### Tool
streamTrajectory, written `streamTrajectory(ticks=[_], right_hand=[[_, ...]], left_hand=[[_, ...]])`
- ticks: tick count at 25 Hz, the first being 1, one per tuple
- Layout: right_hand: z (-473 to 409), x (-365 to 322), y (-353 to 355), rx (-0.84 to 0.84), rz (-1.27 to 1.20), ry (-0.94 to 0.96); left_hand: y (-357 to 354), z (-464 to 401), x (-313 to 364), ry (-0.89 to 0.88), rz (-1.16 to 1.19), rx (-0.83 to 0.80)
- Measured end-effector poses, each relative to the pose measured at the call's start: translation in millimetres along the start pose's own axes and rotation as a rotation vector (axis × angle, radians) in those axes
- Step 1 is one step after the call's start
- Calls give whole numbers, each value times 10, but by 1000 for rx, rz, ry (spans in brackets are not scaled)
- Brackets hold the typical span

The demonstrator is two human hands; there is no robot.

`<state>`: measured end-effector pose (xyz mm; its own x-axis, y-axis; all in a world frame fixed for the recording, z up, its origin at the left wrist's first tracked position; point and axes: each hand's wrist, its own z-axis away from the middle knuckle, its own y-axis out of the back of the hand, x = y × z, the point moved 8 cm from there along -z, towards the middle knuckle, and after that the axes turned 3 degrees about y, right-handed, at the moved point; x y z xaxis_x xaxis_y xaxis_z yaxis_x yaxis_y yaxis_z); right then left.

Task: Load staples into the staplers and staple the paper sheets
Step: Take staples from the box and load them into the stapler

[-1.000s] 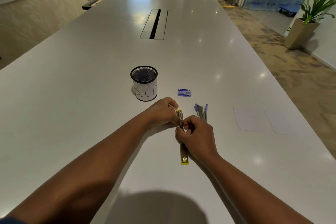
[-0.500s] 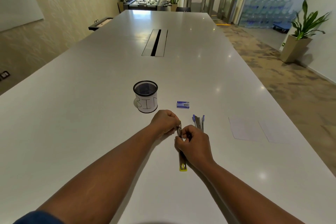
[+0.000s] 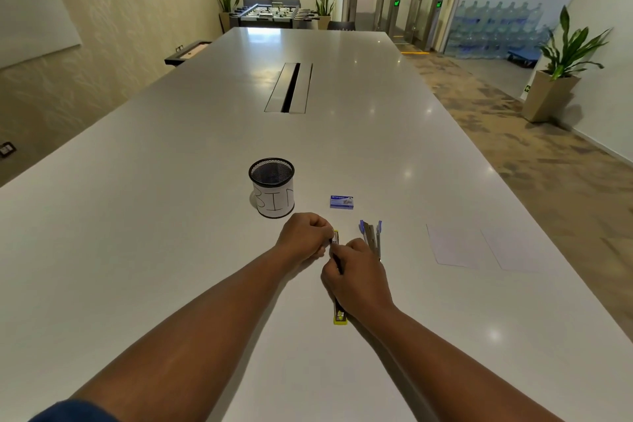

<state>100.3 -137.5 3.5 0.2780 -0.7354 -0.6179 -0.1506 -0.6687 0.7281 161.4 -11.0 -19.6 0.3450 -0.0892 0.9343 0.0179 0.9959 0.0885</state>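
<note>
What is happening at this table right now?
A person works on a yellow stapler lying opened flat on the white table. The left hand pinches its far end, and the right hand grips its middle. A blue stapler, a staple box and paper sheets lie untouched nearby.

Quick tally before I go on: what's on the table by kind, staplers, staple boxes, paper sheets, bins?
Staplers: 2, yellow stapler and blue stapler
Staple boxes: 1, staple box
Paper sheets: 2, left sheet, right sheet
Bins: 1, mesh bin
Total: 6
</note>
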Motion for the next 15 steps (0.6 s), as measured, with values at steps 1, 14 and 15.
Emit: streamTrajectory(ticks=[1, 14, 15], right_hand=[[-1, 6, 5, 3, -14, -2], [69, 93, 72, 42, -155, -188], [74, 87, 90, 54, -171, -185]], left_hand=[[1, -4, -2, -11, 10, -11], [95, 207, 45, -310, -354, 201], [72, 226, 35, -314, -372, 196]])
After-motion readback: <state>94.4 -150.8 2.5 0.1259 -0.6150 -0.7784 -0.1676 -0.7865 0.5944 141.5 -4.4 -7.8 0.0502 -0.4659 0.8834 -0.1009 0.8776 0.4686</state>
